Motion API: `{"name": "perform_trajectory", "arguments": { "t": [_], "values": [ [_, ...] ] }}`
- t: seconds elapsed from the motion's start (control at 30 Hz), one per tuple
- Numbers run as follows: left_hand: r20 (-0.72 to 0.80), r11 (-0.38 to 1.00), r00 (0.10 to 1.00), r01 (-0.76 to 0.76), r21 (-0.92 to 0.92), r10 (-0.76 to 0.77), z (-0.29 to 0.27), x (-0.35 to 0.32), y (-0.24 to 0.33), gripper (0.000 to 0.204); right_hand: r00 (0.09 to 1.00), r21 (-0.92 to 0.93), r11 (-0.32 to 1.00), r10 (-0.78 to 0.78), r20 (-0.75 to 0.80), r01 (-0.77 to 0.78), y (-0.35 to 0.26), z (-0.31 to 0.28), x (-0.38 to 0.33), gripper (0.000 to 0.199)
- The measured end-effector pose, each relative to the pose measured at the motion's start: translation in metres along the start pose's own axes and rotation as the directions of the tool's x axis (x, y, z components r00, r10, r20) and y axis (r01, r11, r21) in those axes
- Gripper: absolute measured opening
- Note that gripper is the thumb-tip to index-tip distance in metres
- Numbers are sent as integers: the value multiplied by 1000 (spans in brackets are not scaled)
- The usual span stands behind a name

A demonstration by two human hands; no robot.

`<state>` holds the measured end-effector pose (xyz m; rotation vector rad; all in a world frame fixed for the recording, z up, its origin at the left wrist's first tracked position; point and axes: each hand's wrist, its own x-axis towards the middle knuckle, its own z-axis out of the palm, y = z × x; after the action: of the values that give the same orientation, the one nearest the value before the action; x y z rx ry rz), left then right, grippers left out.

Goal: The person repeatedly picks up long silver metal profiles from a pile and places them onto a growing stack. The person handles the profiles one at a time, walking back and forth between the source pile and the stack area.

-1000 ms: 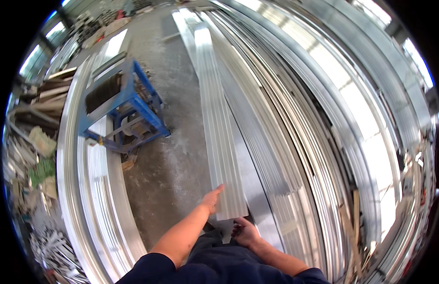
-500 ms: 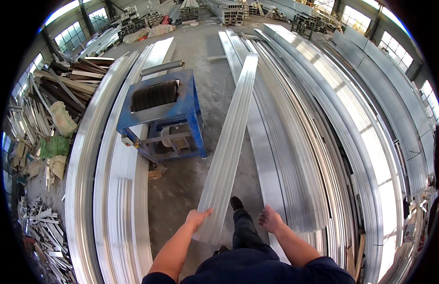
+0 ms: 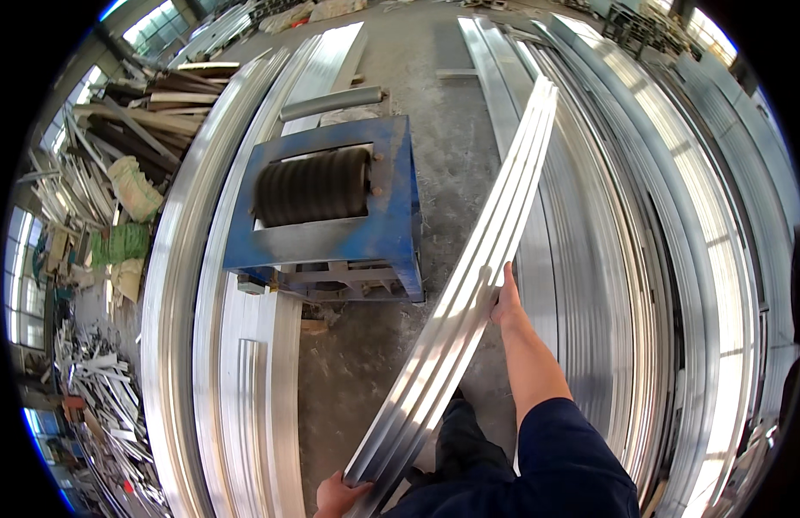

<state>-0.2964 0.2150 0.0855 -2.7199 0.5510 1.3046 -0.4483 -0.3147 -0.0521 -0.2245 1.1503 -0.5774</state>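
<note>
1. Left hand (image 3: 339, 495) clasps the near end of the ribbed panel (image 3: 458, 319); weak grip could let it twist.
2. Right hand (image 3: 506, 300) props its right edge, finger closure hidden; slipping could drop it.
3. It slants beside the blue machine (image 3: 331, 242)'s right edge; swinging left could strike.

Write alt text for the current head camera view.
A person's left hand grips the near end of a long ridged metal strip; the right hand is against its right edge, farther along. A blue machine with a dark roller stands left of it, and metal stacks line both sides.
</note>
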Motion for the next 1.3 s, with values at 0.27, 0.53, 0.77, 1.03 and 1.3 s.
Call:
{"name": "perform_trajectory", "arguments": {
  "t": [0.27, 0.53, 0.77, 1.03, 1.3],
  "values": [
    [124, 976, 989, 103, -191, -80, 38, 5, -186, 81, 989, -72, 989, 124, -75, -129, 125, 24, -60, 87],
    [75, 968, 996, -24, -250, 44, 20, 0, -212, 91, 975, -138, 988, 98, 200, -71, 209, 104, -113, 89],
    [30, 846, 999, -1, -534, 20, 71, -29, -364, 71, 990, -469, 882, 103, 93, -47, 389, 181, -180, 89],
    [-88, 883, 977, 137, -450, -197, 46, -50, -366, 77, 986, -778, 606, -109, 124, 165, 437, 242, -213, 76],
    [-153, 925, 988, -76, -372, 20, -78, 102, -231, 85, 833, -603, 578, -434, 343, 550, 416, 263, -114, 69]
  ]
}}
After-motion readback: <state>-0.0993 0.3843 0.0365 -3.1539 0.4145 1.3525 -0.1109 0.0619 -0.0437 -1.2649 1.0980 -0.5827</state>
